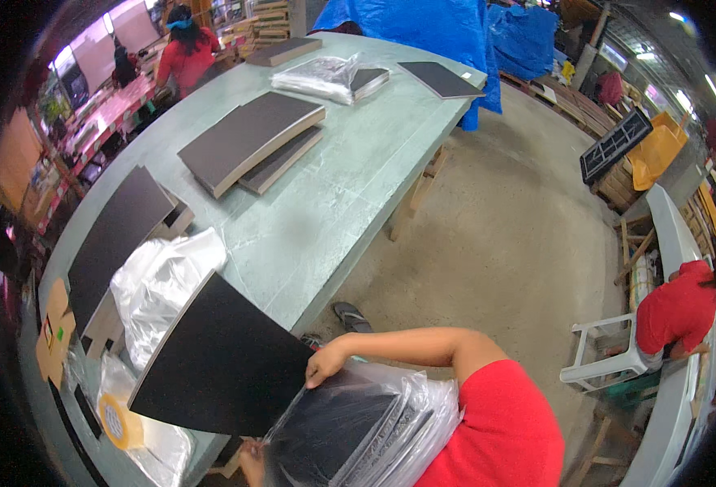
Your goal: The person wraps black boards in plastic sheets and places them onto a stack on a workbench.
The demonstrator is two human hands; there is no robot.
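A clear plastic bag (439,406) with a stack of black boards (338,430) in it lies against my front at the table's near edge. My right hand (325,365) is closed on the bag's far corner, fingers pinched. At the near corner of the bag's mouth, my left hand (252,463) is closed on the plastic film; it is partly hidden by the bag. Just beyond the bag's mouth, a large black board (224,357) rests tilted over the table's corner, its lower edge behind my hands.
Stacks of dark boards (252,138) stand along the green table (293,235). Clear plastic bags (167,284) and a tape roll (121,422) lie at the left. A person in red sits on a white chair (610,349) at the right; others work far left.
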